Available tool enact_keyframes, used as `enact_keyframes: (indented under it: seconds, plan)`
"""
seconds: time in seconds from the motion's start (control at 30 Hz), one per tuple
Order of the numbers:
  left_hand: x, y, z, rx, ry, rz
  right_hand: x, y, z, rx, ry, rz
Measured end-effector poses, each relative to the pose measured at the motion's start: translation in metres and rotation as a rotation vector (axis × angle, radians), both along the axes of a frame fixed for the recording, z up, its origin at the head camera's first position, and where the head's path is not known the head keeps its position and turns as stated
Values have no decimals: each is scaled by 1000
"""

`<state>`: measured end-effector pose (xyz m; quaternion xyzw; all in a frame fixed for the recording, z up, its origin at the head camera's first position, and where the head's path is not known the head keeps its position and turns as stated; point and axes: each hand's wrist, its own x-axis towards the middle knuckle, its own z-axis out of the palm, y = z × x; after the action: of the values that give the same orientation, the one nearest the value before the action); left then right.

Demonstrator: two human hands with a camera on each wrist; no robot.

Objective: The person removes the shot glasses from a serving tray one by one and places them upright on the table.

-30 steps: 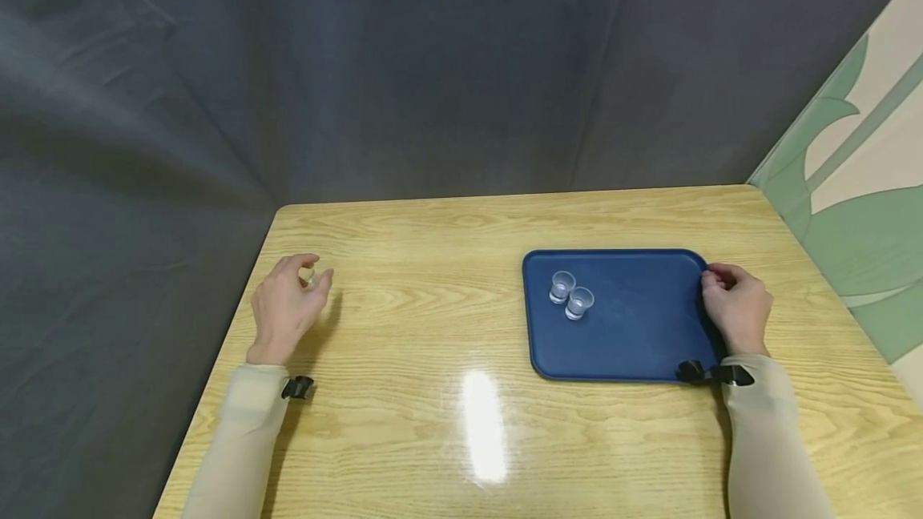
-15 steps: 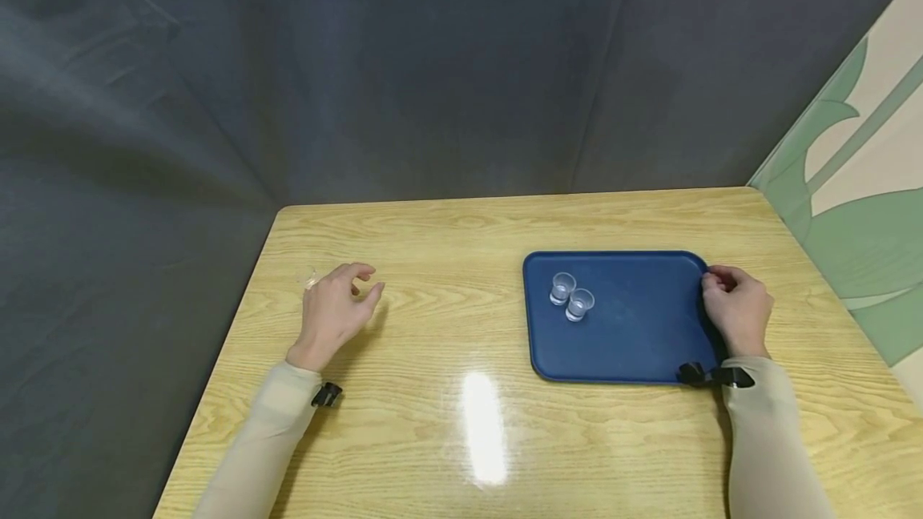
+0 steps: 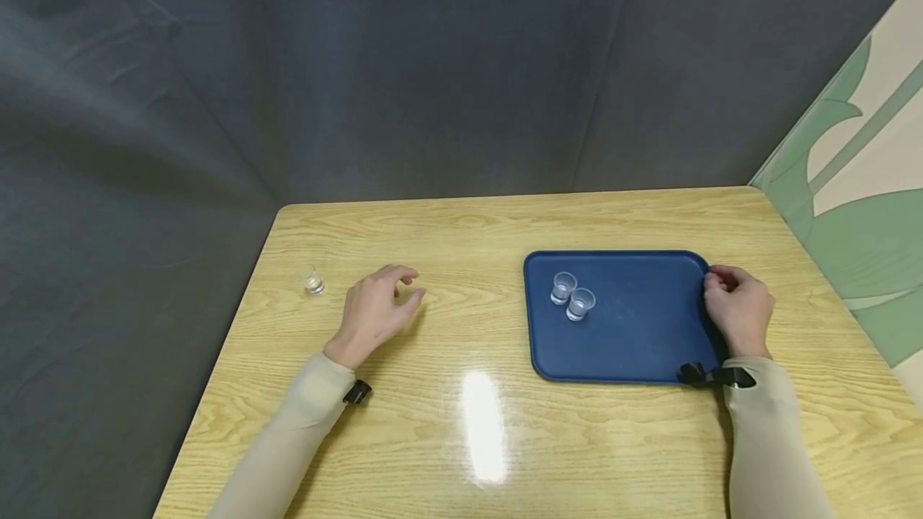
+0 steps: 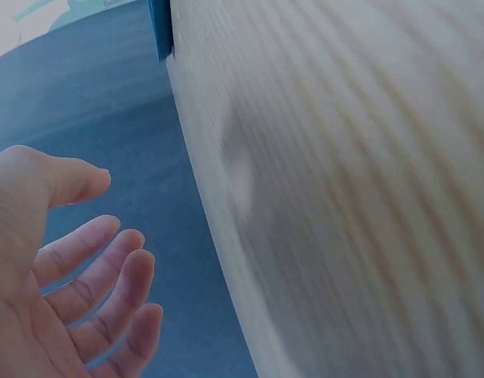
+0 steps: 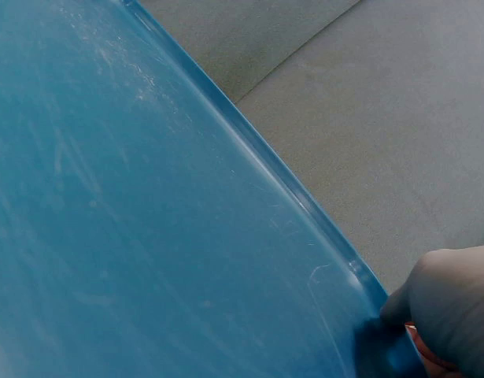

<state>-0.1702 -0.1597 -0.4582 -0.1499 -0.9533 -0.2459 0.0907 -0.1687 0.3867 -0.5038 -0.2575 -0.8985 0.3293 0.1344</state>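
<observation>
My left hand (image 3: 376,309) hovers over the table between a small clear glass (image 3: 314,282) and the tray. In the left wrist view its fingers (image 4: 108,287) are loosely bent, thumb apart, with nothing between them. At the right, my right hand (image 3: 740,309) pinches the right rim of a blue tray (image 3: 627,343). The right wrist view shows that hand's fingers (image 5: 397,307) at the tray edge, partly cut off by the frame. Two small clear glasses stand close together on the tray's left part, the rear glass (image 3: 563,287) and the front glass (image 3: 580,304).
The wood-patterned table (image 3: 447,255) carries the tray on its right half. A dark cloth (image 3: 447,70) hangs behind its far edge and along the left. A green and cream patterned wall (image 3: 865,207) borders the right side.
My left hand has moved right, away from the single clear glass at the left, which now shows fully. My right hand and the tray stay where they were.
</observation>
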Motion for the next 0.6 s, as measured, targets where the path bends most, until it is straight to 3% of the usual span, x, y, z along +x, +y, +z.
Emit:
enact_keyframes:
  seconds: [0.3, 0.6]
  plan:
    - [-7, 30, 2, 3, -18, -70, -1, 0, 0, -2, -10, 5]
    - [-6, 58, 1, 47, -53, -124, 0, 0, 0, -13, -18, 8]
